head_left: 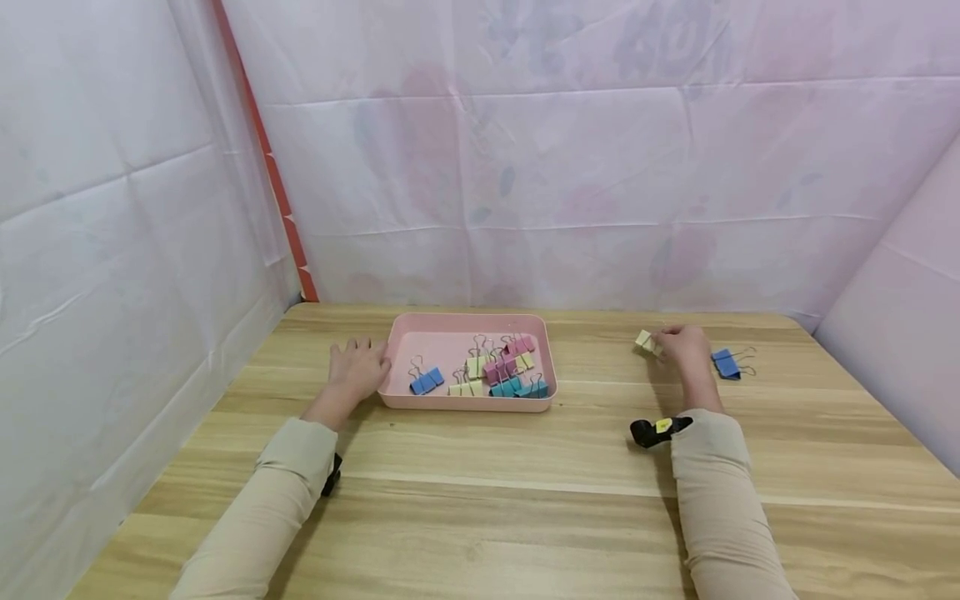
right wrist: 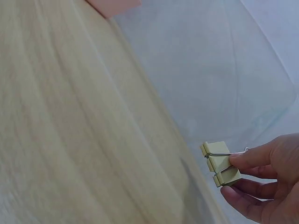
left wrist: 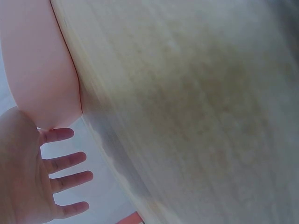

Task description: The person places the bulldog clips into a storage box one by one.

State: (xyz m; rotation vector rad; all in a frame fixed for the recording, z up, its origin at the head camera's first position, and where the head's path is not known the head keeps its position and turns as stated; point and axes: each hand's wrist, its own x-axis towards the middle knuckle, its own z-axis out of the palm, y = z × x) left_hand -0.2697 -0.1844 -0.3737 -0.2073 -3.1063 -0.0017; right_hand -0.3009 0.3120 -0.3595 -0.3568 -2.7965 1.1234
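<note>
My right hand (head_left: 684, 346) pinches a pale yellow binder clip (right wrist: 221, 163) between thumb and fingers, over the right part of the table. In the right wrist view the thumb lies at its wire handle. Just right of that hand, a blue binder clip (head_left: 726, 364) lies on the table. My left hand (head_left: 358, 368) is at the left end of a pink tray (head_left: 468, 403), fingers straight and spread, thumb side against the tray wall (left wrist: 44, 70). Inside the tray, a blue binder clip (head_left: 427, 381) lies at the left; several yellow, pink and teal clips (head_left: 501, 369) are heaped at the right.
The wood-grain table (head_left: 480, 492) has its far edge right behind the tray. White printed sheeting (head_left: 570, 192) hangs behind and at both sides, with a red strip (head_left: 262, 150) at the far left corner. Black wrist bands (head_left: 652, 432) sit at the sleeve cuffs.
</note>
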